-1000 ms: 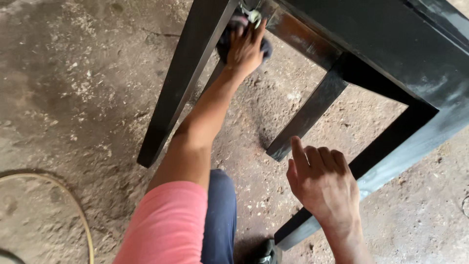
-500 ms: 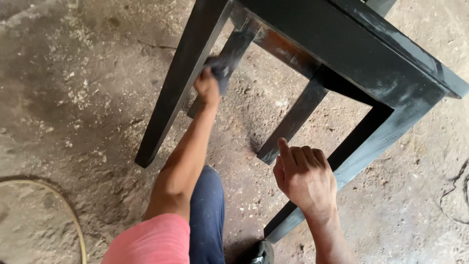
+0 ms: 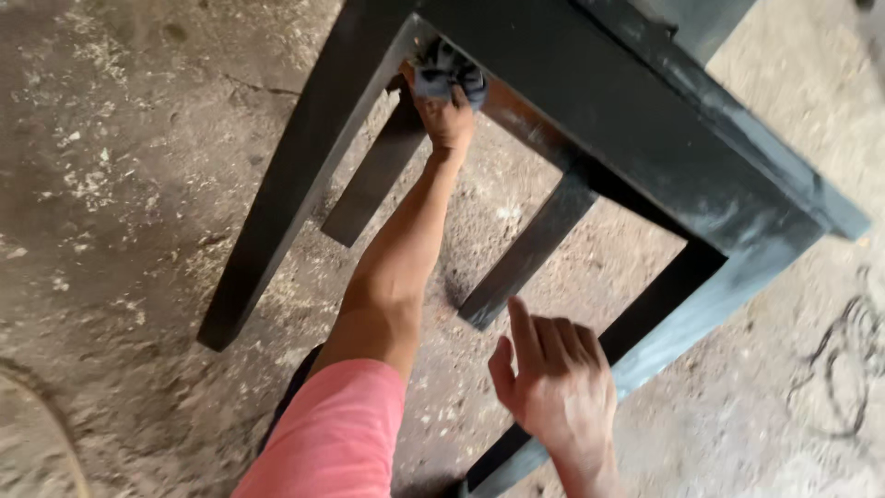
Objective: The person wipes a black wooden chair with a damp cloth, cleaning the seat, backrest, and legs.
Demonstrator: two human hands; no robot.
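Note:
A black wooden table (image 3: 645, 138) stands tilted over the dirt floor, its legs and underside rails facing me. My left hand (image 3: 449, 124) reaches up between the legs, shut on a dark grey cloth (image 3: 447, 74) pressed against the inner rail near the top corner. That rail shows a bare brownish streak right of the cloth. My right hand (image 3: 558, 392) hovers low, fingers straight and close together, holding nothing, just beside the nearest table leg (image 3: 645, 318). A pink sleeve (image 3: 336, 443) covers my left upper arm.
A long front leg (image 3: 295, 184) slants down to the left, with two further legs (image 3: 530, 254) behind my arm. The floor is rough earth with pale specks. A thin hose curves at bottom left (image 3: 51, 406); a dark wire lies at the right (image 3: 853, 360).
My left hand slid the cloth down a leg, then back up to the rail corner. My right hand stayed near the nearest leg, index finger now raised a little.

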